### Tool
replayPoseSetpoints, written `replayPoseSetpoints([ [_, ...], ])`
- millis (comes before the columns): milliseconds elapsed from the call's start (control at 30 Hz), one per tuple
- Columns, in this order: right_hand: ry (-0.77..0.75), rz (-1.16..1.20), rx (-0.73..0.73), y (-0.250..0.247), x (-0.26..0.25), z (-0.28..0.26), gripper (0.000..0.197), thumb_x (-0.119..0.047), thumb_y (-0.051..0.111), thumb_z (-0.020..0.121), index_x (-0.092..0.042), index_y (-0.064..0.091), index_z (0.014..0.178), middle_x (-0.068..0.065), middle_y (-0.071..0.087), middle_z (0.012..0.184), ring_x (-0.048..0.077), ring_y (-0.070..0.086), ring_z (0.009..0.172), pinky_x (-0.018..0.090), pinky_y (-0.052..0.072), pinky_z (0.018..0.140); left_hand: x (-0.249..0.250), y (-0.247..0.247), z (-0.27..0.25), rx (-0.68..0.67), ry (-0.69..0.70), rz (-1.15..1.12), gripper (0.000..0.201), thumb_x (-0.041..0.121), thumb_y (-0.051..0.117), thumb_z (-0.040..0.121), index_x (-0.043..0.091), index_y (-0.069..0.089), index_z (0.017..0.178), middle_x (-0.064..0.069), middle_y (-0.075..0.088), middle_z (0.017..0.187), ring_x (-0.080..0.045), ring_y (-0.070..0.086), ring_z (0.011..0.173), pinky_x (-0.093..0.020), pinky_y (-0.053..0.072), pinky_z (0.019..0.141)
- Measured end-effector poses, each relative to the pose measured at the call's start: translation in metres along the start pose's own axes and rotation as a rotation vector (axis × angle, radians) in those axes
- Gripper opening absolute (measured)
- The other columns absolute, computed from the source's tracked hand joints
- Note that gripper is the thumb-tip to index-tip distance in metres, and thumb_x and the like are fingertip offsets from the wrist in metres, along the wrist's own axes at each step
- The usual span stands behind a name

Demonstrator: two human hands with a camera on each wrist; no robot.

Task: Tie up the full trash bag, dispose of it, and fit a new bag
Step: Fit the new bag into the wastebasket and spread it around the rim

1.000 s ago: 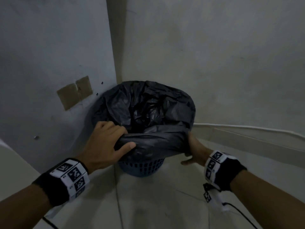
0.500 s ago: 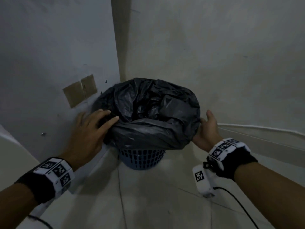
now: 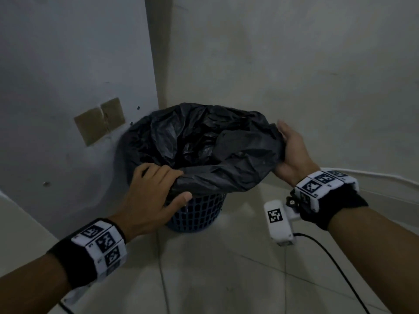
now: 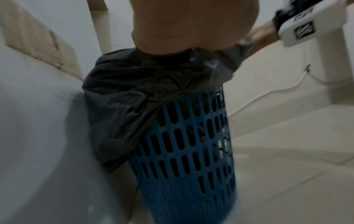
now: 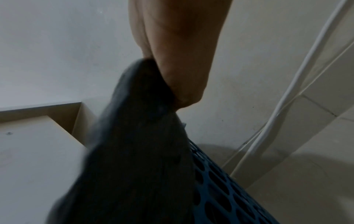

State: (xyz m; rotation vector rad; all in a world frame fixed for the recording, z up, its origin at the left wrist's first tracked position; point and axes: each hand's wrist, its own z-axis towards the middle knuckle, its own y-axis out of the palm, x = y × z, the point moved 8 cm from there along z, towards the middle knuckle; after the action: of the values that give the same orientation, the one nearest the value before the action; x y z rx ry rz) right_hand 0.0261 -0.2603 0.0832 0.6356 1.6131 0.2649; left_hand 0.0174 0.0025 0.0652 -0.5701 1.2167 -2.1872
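Observation:
A black trash bag lines a blue perforated basket standing in the corner of the room. My left hand holds the bag's near-left rim, fingers over the top and thumb under the fold. My right hand grips the bag's right edge and holds it lifted off the basket rim. In the left wrist view my palm sits above the bag, which drapes down the basket. The right wrist view shows a bunch of the bag pinched in my hand. What lies inside the bag is too dark to tell.
Walls close in behind and to the left of the basket. Two brown tape patches are stuck to the left wall. A white cable runs along the right wall's skirting. A black lead trails from my right wrist over the tiled floor.
My left hand has come from the bag's left side to its near rim and taken hold. My right hand has grasped the right edge and pulled it up off the basket rim.

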Motion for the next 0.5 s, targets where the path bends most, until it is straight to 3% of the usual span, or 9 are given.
replayPoseSetpoints([
  [100,0.13,0.077,-0.103,0.002,0.004,-0.002,0.085,-0.071,0.028,0.09,-0.004,0.048,0.139,0.019,0.055,0.138,0.036,0.052,0.128,0.053,0.035,0.11,-0.014,-0.004,-0.001,0.032,0.014,-0.013,0.055,0.054,0.021,0.098,0.015,0.059,0.104,0.002,0.059,0.093,-0.02,0.05,0.088,-0.037,0.03,0.093],
  [200,0.17,0.06,-0.154,0.007,0.007,-0.005,0.089,-0.076,0.026,0.087,-0.007,0.05,0.139,0.018,0.055,0.138,0.036,0.052,0.128,0.058,0.037,0.106,-0.03,-0.009,-0.003,0.047,0.013,-0.044,0.052,0.05,0.02,0.1,0.014,0.057,0.095,0.001,0.056,0.087,-0.021,0.05,0.083,-0.042,0.031,0.1],
  [300,0.075,0.037,-0.124,0.012,-0.002,-0.006,0.078,-0.068,0.041,0.086,-0.009,0.054,0.137,0.016,0.056,0.138,0.035,0.056,0.124,0.052,0.042,0.106,-0.046,-0.013,-0.004,0.043,-0.02,-0.061,0.054,0.054,0.017,0.099,0.016,0.054,0.089,0.002,0.053,0.084,-0.017,0.045,0.082,-0.048,0.026,0.108],
  [400,-0.073,-0.027,0.01,0.002,-0.012,-0.002,0.054,-0.059,0.055,0.087,-0.015,0.063,0.117,0.01,0.069,0.119,0.03,0.066,0.107,0.05,0.046,0.1,-0.058,-0.014,-0.006,0.002,-0.05,-0.06,0.051,0.057,0.016,0.098,0.019,0.05,0.088,0.002,0.051,0.088,-0.017,0.045,0.086,-0.055,0.023,0.11],
  [500,-0.122,-0.301,0.054,-0.008,-0.001,0.004,0.075,-0.065,0.064,0.077,-0.02,0.054,0.136,0.002,0.06,0.135,0.024,0.058,0.123,0.048,0.041,0.109,-0.061,-0.012,-0.006,-0.049,-0.1,-0.072,0.051,0.057,0.014,0.098,0.021,0.048,0.09,0.0,0.053,0.093,-0.026,0.054,0.101,-0.06,0.025,0.106],
])
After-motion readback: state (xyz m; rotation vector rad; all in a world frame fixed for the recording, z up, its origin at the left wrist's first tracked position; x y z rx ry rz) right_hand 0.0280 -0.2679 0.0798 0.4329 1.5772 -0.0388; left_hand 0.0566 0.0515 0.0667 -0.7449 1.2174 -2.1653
